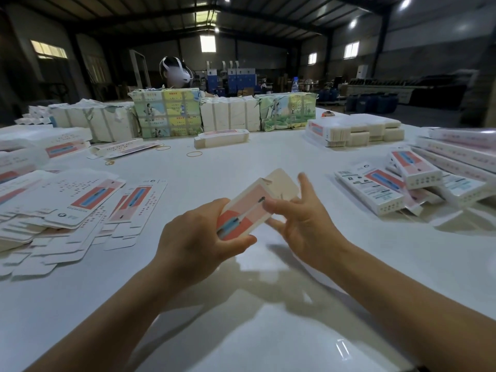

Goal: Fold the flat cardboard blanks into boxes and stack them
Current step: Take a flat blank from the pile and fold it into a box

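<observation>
Both our forearms reach in from the near edge, meeting over the middle of the white table (268, 331). Our left hand (198, 237) grips the near end of a half-formed box (247, 208), fingers curled under it and thumb along its side, so it stays raised off the table while the far end is worked. Our right hand (300, 218) has its fingers spread, loosely pinching the far end beside the open end flap (284, 183) (likely about to tuck it in). Flat blanks (69, 205) lie fanned at near left, within reach; finished boxes (402, 183) are piled at right. Printing on the boxes is too small and blurred for us to read.
</observation>
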